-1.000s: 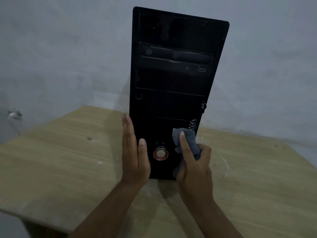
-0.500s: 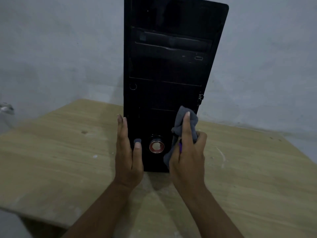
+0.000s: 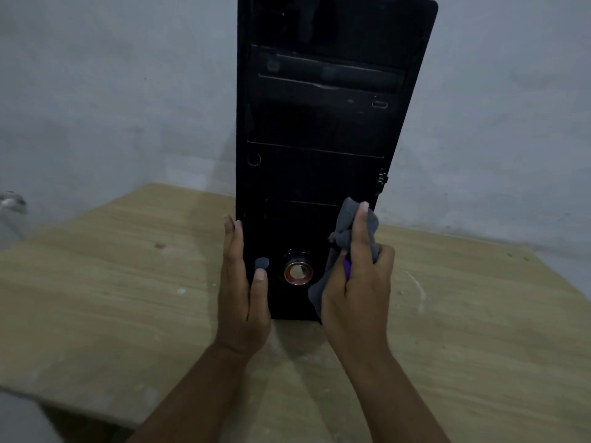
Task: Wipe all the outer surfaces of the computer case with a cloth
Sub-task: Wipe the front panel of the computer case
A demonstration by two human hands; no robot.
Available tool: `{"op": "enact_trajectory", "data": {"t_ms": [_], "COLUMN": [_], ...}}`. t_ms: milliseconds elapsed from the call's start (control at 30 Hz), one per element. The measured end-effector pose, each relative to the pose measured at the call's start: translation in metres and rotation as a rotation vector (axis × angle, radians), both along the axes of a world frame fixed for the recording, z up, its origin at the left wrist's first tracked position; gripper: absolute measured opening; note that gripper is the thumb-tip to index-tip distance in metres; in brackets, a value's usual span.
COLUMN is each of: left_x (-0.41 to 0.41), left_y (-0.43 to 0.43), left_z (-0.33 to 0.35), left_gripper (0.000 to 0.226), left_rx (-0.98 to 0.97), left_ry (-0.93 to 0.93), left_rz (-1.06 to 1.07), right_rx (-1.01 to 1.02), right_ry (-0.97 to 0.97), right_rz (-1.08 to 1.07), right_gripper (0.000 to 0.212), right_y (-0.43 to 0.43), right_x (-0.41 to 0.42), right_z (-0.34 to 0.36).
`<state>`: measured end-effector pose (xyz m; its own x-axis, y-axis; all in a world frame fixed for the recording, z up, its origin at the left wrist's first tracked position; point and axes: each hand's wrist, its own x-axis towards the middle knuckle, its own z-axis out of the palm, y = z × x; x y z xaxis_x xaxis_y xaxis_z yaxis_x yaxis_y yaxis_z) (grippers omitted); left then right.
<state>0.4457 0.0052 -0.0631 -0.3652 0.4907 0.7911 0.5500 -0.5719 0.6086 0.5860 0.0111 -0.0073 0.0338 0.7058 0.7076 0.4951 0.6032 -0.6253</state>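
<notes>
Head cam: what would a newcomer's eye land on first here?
The tall black computer case fills the middle of the frame, standing upright on the wooden table in front of a pale wall. Low on its front, the right hand holds a bunched grey cloth against the panel near the right edge, and the left hand lies flat along the left edge. Between them sits a round red-ringed button.

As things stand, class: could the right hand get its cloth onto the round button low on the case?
Probably yes: the right hand holds the cloth beside the round button, nothing between them.
</notes>
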Motion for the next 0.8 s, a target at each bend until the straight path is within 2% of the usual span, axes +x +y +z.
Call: {"op": "enact_trajectory", "data": {"t_ms": [100, 267, 533, 733, 800], "left_x": [0.000, 0.000, 0.001, 0.002, 0.003], "left_y": [-0.001, -0.001, 0.000, -0.001, -0.002], "left_z": [0.000, 0.001, -0.001, 0.000, -0.001], "left_gripper": [0.061, 0.064, 0.070, 0.071, 0.072], "left_rx": [0.006, 0.006, 0.008, 0.004, 0.006], "left_ry": [-0.006, -0.002, -0.007, 0.004, -0.003], "left_rz": [-0.005, -0.006, 0.019, 0.016, 0.020], "right_rx": [0.008, -0.069, 0.075, -0.040, 0.006], "right_ry": [-0.040, 0.118, -0.045, 0.018, -0.043], "right_rz": [0.010, -0.019, -0.132, -0.113, -0.151], "right_gripper": [0.069, 0.064, 0.057, 0.056, 0.056], "right_y": [-0.002, 0.012, -0.001, 0.013, 0.005], "right_x": [0.007, 0.015, 0.007, 0.012, 0.005], "right_z": [-0.003, 0.024, 0.014, 0.028, 0.024]}}
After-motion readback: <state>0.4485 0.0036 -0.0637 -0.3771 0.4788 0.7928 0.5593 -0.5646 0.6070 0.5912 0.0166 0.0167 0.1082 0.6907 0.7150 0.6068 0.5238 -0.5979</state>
